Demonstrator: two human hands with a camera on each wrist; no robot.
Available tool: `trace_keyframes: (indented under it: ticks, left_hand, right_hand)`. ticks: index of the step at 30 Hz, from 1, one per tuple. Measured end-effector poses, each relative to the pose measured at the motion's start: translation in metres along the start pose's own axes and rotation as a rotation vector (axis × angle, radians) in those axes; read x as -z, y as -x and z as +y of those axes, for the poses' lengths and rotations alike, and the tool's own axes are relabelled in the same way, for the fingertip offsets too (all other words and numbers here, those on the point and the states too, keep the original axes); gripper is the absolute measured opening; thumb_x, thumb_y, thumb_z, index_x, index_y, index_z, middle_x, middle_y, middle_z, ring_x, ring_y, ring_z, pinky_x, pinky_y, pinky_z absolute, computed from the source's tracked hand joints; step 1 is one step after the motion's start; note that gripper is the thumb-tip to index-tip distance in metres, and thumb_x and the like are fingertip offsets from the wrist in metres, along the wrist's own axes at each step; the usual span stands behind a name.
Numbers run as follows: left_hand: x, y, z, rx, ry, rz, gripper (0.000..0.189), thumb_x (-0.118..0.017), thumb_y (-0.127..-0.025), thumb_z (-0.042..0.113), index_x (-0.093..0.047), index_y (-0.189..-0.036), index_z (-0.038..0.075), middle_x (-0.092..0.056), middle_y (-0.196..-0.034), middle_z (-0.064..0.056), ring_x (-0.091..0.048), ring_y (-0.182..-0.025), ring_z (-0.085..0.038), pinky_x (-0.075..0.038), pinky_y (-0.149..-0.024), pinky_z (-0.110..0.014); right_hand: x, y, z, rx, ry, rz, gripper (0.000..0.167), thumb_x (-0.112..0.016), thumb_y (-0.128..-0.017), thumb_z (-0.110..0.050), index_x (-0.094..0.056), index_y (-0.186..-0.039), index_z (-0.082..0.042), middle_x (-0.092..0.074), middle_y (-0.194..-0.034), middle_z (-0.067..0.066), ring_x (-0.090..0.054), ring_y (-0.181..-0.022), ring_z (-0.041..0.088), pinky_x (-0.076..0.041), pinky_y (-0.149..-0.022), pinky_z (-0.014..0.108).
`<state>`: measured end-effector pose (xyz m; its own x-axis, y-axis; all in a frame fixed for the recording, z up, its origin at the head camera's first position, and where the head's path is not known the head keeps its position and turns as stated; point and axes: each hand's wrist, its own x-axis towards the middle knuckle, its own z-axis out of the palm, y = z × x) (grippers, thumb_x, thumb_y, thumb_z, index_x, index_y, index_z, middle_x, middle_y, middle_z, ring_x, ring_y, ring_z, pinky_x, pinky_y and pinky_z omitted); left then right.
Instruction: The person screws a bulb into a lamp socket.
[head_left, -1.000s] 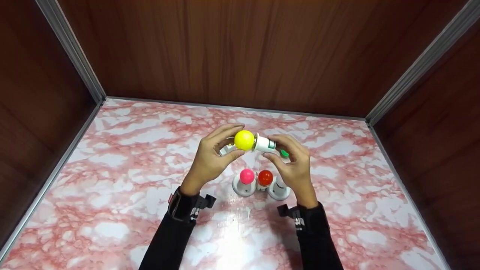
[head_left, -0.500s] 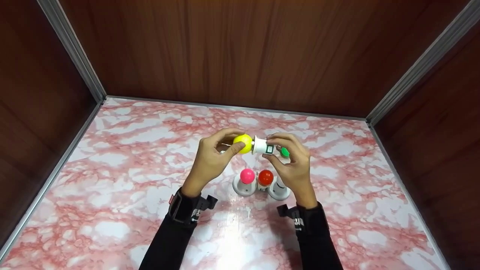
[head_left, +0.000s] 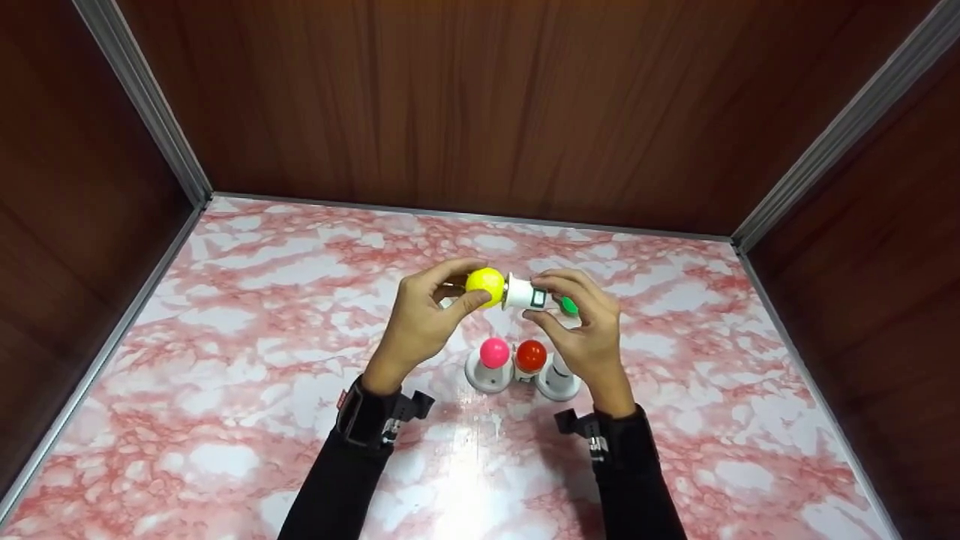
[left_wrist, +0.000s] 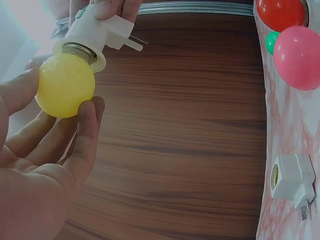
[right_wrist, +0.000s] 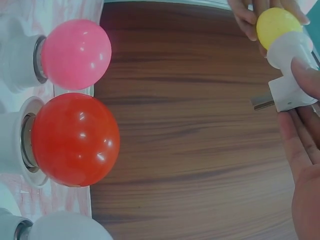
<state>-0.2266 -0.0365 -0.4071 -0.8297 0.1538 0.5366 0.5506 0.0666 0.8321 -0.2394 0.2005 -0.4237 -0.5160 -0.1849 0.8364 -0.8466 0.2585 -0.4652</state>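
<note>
Above the table, my left hand pinches a yellow light bulb between thumb and fingertips. My right hand grips a white plug-in bulb socket by its far end, with the thumb below and fingers above in the head view. The bulb's metal screw base sits at the socket's flared mouth, with some thread showing in the left wrist view. Two flat prongs stick out from the side of the socket. Both things line up roughly level, bulb on the left.
Below the hands stand a pink bulb on a round white base, a red bulb in a white holder, and a white bulb. A green bulb lies partly behind the right hand. Another white plug-in socket rests on the marbled table.
The left thumb has moved up onto the front of the yellow bulb. Bulb and socket have dipped slightly, and the socket has rolled so its dark-edged square mark faces the head camera.
</note>
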Motion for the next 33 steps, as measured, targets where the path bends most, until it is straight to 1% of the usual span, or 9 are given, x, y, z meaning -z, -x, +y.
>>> trace_keyframes:
  ticks: [7,13,16,25,33]
  left_hand:
    - [-0.0002,-0.0001,-0.0007,-0.015,0.001,-0.005,0.041,-0.082,-0.092,0.009,-0.071,-0.13,-0.003,-0.077,-0.124,-0.019,-0.074,-0.109,-0.035,-0.065,-0.095,-0.026]
    - [0.0005,-0.0002,-0.0003,-0.012,-0.006,-0.013,0.042,-0.082,-0.092,0.01,-0.071,-0.13,-0.002,-0.077,-0.126,-0.018,-0.075,-0.11,-0.031,-0.064,-0.098,-0.027]
    - [0.0005,-0.0002,-0.001,-0.015,0.001,-0.016,0.042,-0.082,-0.092,0.01,-0.071,-0.13,-0.002,-0.077,-0.127,-0.018,-0.074,-0.111,-0.03,-0.064,-0.1,-0.028]
    - [0.0011,0.0,-0.0016,-0.044,0.046,-0.033,0.043,-0.082,-0.091,0.005,-0.07,-0.131,-0.004,-0.075,-0.131,-0.02,-0.073,-0.12,-0.03,-0.061,-0.107,-0.03]
    - [0.0021,0.0,-0.0024,-0.071,0.046,-0.042,0.045,-0.083,-0.089,0.004,-0.07,-0.131,-0.004,-0.075,-0.131,-0.019,-0.072,-0.123,-0.03,-0.06,-0.109,-0.031]
  right_hand:
    - [0.0,0.0005,-0.003,-0.034,-0.03,0.006,0.047,-0.088,-0.071,0.016,-0.077,-0.115,0.005,-0.074,-0.11,0.024,-0.073,-0.104,0.011,-0.062,-0.094,0.019]
    - [-0.0001,0.0005,-0.0047,-0.05,-0.041,0.01,0.048,-0.088,-0.07,0.017,-0.077,-0.116,0.006,-0.074,-0.109,0.024,-0.073,-0.104,0.01,-0.063,-0.094,0.021]
    - [0.0,0.0005,-0.0054,-0.064,-0.051,0.009,0.045,-0.088,-0.073,0.014,-0.077,-0.116,0.007,-0.074,-0.11,0.024,-0.073,-0.104,0.01,-0.064,-0.095,0.022]
    - [0.0003,0.0006,-0.0044,-0.069,-0.034,-0.011,0.044,-0.087,-0.075,0.013,-0.076,-0.118,0.007,-0.076,-0.108,0.024,-0.071,-0.094,0.007,-0.061,-0.085,0.015]
    - [0.0007,0.0007,-0.0032,-0.084,-0.044,-0.029,0.042,-0.085,-0.078,0.011,-0.075,-0.119,0.007,-0.077,-0.106,0.023,-0.073,-0.093,0.005,-0.063,-0.084,0.017]
